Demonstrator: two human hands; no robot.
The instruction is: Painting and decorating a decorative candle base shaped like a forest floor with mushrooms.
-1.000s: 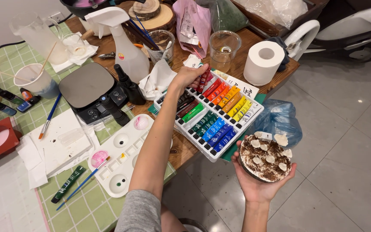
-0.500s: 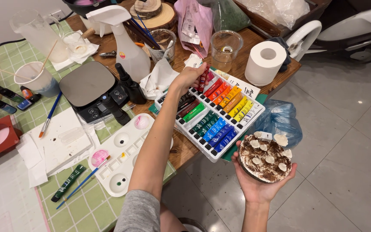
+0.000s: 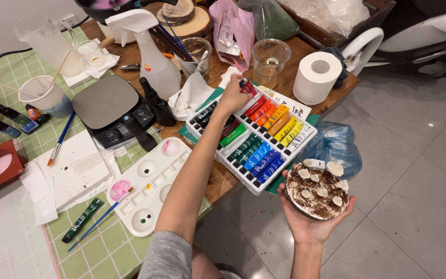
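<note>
My left hand (image 3: 233, 95) reaches over a white tray of paint tubes (image 3: 254, 138) at the table's edge and pinches a red paint tube (image 3: 248, 87) at the tray's far end. The tubes lie in rows of black, red, orange, yellow, green and blue. My right hand (image 3: 311, 222) is held out over the floor, palm up, carrying a round brown disc (image 3: 316, 190) topped with dark flakes and several white shell-like pieces.
A white paint palette (image 3: 148, 183) with pink dabs and a blue brush (image 3: 99, 221) lies near my elbow. A black digital scale (image 3: 110, 106), spray bottle (image 3: 153, 57), paper roll (image 3: 317, 77), cups and wood slices crowd the table. A blue plastic bag (image 3: 334, 147) hangs by the edge.
My left hand has closed on a red tube at the tray's far end and lifted it slightly. The right hand with the disc stays about where it was.
</note>
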